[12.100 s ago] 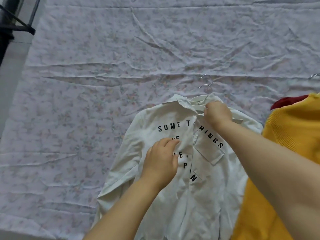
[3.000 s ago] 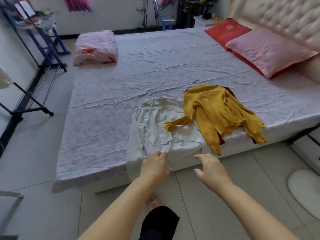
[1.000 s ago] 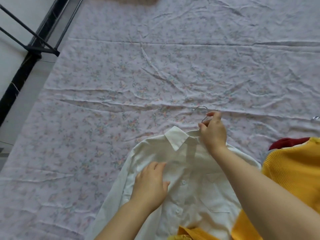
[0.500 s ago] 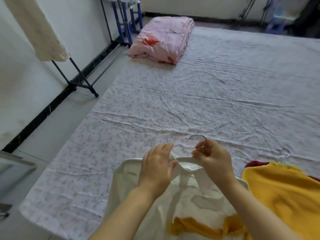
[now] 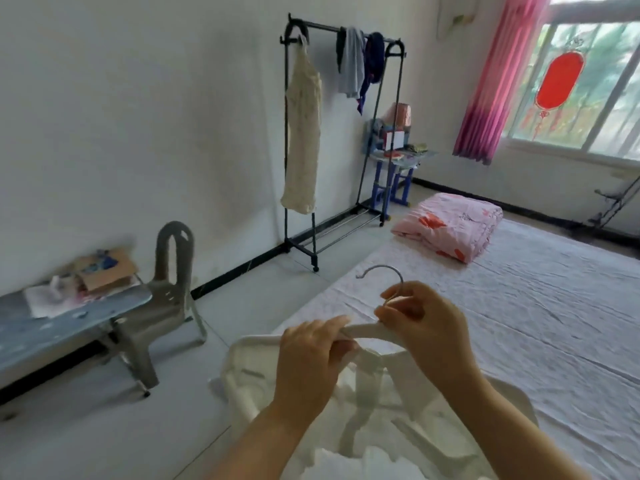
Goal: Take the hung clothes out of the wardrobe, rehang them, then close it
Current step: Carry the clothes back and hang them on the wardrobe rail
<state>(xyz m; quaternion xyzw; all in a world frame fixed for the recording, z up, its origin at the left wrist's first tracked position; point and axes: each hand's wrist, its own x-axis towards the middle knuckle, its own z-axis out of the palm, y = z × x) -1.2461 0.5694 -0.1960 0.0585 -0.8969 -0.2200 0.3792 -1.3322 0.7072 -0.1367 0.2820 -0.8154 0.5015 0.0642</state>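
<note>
White shirt (image 5: 381,427) on white hanger (image 5: 363,330), apparently held aloft

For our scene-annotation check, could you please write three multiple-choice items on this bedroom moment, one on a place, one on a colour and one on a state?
1. The folded pink quilt lies:
A. over a door
B. on the bed
C. in a drawer

2. The curtain by the window is:
A. green
B. grey
C. pink

3. The right hand:
A. grips the hanger just below its hook
B. hangs open at the person's side
C. lies flat on the bed

Answers:
1 B, as the quilt sits on the sheet at the far end of the bed.
2 C, as the cloth beside the window frame is plainly pink.
3 A, as its fingers curl round the neck of the hanger under the metal hook.
</note>
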